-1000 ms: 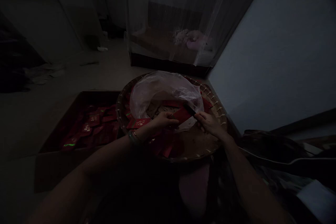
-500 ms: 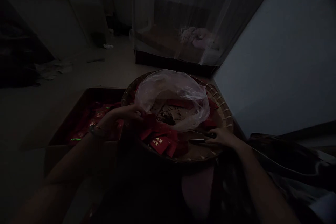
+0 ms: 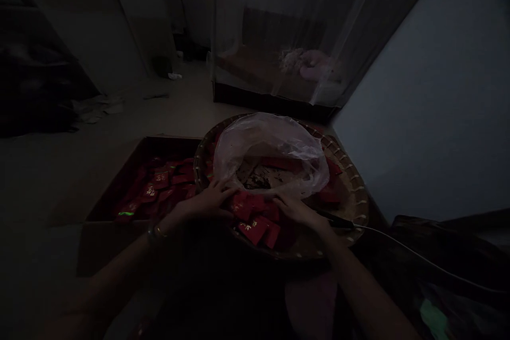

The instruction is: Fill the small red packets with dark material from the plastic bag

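A heap of red paper envelopes (image 3: 253, 218) printed in gold is gathered on a shallow woven bamboo tray (image 3: 356, 204), at the tray's near side. The left hand (image 3: 205, 203) is laid palm-down at the heap's left edge, fingers spread and pointed inward, with the forearm reaching in from the lower left. The right hand (image 3: 295, 210) is angled in from the lower right, its fingers curved over the heap's right edge, so that the two hands nearly meet. Neither grip is seen clenched, but whether an envelope is pinched cannot be told in the dim light. A metal bangle (image 3: 156, 232) is worn on the left wrist. A clear plastic bag (image 3: 266, 143) lies on the tray's far half. Just left of the tray, more envelopes lie in a cardboard box (image 3: 119, 239). A dark corded tool (image 3: 337, 219) rests on the tray's right rim, beside the right wrist.
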`<state>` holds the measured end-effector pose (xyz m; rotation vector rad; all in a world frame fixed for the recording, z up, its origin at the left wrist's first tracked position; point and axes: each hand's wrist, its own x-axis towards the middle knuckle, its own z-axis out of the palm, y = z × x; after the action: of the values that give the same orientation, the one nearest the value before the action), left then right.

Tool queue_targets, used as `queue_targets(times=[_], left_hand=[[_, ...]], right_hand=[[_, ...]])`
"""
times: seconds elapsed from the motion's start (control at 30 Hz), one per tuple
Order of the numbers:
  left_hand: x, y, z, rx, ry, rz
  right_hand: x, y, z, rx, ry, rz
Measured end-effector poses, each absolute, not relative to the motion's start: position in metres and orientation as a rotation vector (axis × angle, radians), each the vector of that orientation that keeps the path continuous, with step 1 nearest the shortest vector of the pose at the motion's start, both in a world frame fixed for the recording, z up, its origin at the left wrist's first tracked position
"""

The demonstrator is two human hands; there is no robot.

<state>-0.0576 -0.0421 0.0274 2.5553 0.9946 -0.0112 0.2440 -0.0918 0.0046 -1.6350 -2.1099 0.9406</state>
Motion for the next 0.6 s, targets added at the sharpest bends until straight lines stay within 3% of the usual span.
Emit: queue_targets(times=[0.2, 0.4, 0.6], left_hand=[[-0.019, -0.07, 0.009, 2.524, 1.041, -0.015], [0.023, -0.074, -0.003, 2.438, 1.121, 0.066], [-0.008, -0.064, 0.011, 2.36, 1.043, 0.326]], right_hand=[[0.247, -0.05, -0.029, -1.752, -1.811, 1.013], [0.242, -0.013, -0.022, -1.83, -1.717, 1.044], [0.254, -0.043, -0.007, -1.797, -1.728, 1.118]])
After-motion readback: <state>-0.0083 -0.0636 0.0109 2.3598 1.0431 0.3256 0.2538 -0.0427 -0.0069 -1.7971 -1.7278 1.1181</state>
